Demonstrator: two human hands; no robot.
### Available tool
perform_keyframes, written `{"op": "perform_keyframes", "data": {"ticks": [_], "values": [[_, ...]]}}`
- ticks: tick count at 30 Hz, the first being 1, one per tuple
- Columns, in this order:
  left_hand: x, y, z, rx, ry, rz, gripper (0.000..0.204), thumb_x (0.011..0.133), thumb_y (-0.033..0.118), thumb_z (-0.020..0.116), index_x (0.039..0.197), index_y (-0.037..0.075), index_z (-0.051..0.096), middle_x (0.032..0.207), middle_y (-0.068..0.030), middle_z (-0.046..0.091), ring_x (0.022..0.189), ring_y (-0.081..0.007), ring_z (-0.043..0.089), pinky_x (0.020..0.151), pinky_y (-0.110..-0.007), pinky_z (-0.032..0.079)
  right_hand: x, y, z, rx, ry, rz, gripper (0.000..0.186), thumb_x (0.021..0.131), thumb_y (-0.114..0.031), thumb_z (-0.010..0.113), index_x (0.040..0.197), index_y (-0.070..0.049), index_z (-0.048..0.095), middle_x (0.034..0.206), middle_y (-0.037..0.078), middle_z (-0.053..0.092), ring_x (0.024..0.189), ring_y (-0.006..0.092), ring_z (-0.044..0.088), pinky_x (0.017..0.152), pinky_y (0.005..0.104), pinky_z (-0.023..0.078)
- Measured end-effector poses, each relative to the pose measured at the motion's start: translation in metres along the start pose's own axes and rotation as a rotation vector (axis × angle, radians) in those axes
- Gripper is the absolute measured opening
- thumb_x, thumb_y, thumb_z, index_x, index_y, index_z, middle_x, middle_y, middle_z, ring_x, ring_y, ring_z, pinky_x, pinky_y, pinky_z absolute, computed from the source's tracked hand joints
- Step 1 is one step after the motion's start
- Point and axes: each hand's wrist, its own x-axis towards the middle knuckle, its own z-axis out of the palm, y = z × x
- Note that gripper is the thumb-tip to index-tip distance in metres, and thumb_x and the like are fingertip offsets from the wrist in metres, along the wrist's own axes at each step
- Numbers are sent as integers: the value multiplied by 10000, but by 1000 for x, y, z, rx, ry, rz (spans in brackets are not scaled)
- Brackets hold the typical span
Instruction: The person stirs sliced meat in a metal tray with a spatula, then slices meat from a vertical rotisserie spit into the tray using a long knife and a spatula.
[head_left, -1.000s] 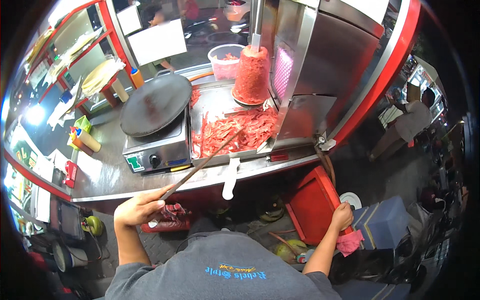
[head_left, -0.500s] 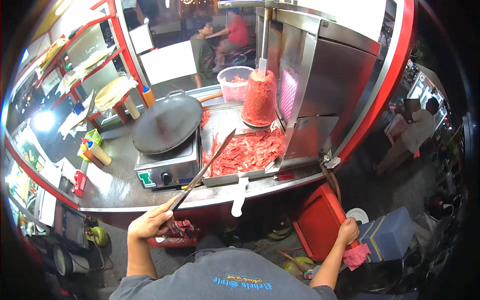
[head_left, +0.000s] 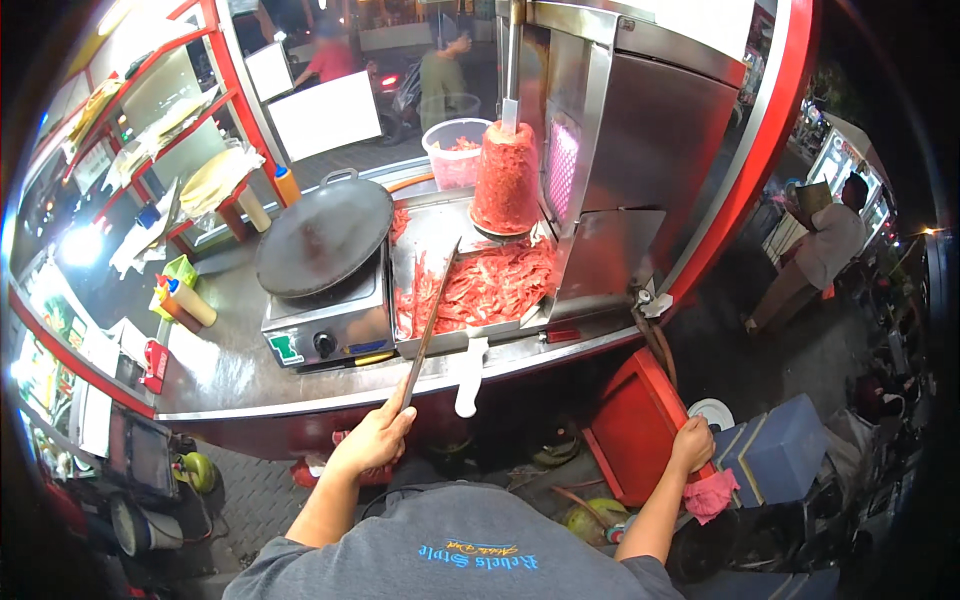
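My left hand grips a long knife, its blade pointing up over a steel tray heaped with red meat shavings. Behind the shavings a red meat cone stands upright on a spit, beside a steel grill housing. At the lower right my right hand is closed on the edge of an open red panel; a pink cloth hangs just below it. A white handle-shaped object sticks down from the tray's front.
A black griddle sits on a burner, with sauce bottles and stacked flatbreads leftward. A tub of meat is behind. Blue boxes stand right. A person is outside right; people pass behind.
My left hand has moved to the right and the knife has swung more upright, its tip now higher over the shavings. My right hand stays on the red panel. People outside have moved.
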Motion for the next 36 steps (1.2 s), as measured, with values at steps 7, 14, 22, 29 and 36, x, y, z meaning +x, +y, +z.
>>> {"op": "perform_keyframes", "data": {"ticks": [7,14,22,29,36], "values": [[3,4,8,187,23,38,721,1136,265,518,1745,217,135,700,-85,585,568,-186,577,585,-368,522,-2,2,0,8,68,6,386,1037,-311,549,815,-59,739,824,198,761,768,410,725,739,547,535],[-2,16,11,330,41,-11,776,1106,224,538,1750,185,107,868,-129,621,770,-224,610,785,-370,543,0,-5,-3,72,157,8,411,1036,-292,576,730,-58,720,747,192,738,714,403,716,721,545,531],[-2,18,13,341,32,-22,874,1053,169,626,1748,164,96,884,-151,632,697,-213,598,688,-362,506,-2,-4,-4,94,103,35,409,1034,-311,573,753,-55,724,743,187,737,735,392,726,751,549,529],[3,-1,12,239,43,2,878,1057,124,648,1750,188,113,791,-60,606,603,-145,579,564,-334,517,-2,-6,-6,103,144,23,415,1035,-308,573,734,-64,723,743,171,738,728,378,718,737,543,520],[16,-43,-2,237,42,92,846,1049,127,652,1744,172,172,805,-35,562,657,-131,545,618,-316,518,-2,-5,-3,79,181,-1,406,1033,-305,585,707,-89,698,715,141,731,694,350,705,696,528,511]]}}
